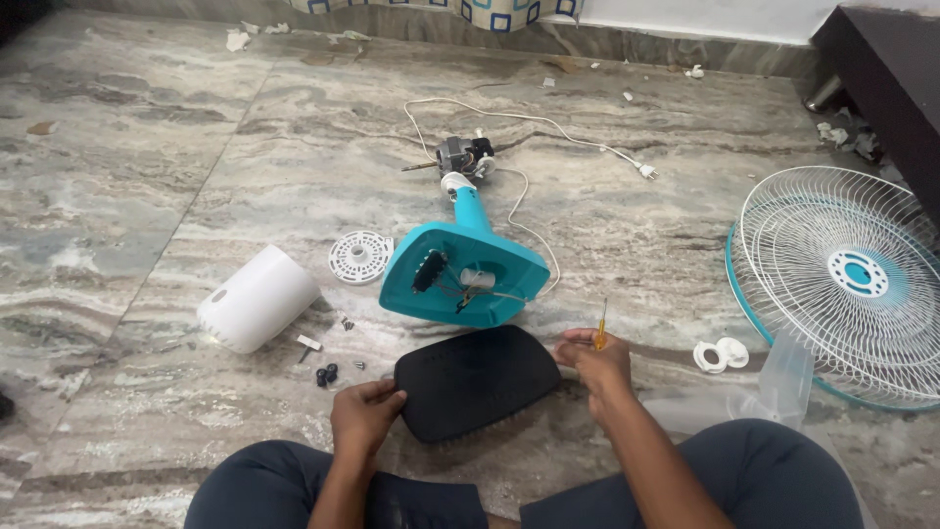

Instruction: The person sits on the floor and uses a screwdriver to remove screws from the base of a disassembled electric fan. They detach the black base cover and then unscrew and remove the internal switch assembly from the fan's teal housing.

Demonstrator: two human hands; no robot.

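Note:
A black plastic base cover (475,380) lies on the marble floor in front of my knees. My left hand (364,413) grips its left edge. My right hand (593,363) holds its right edge and also clasps a small yellow-handled screwdriver (601,331) pointing up. Just beyond lies the teal fan stand (462,266) tipped on its side, its open underside with wires facing me. The bare fan motor (464,155) sits at the stand's far end, with a white power cord (548,127) trailing right.
A white motor housing (257,298) lies at left, a white round vented disc (359,257) beside it. Small screws and black knobs (328,372) lie near my left hand. White fan grilles (847,279), clear blades (783,377) and white ring nuts (720,354) are at right. Dark furniture (886,69) stands far right.

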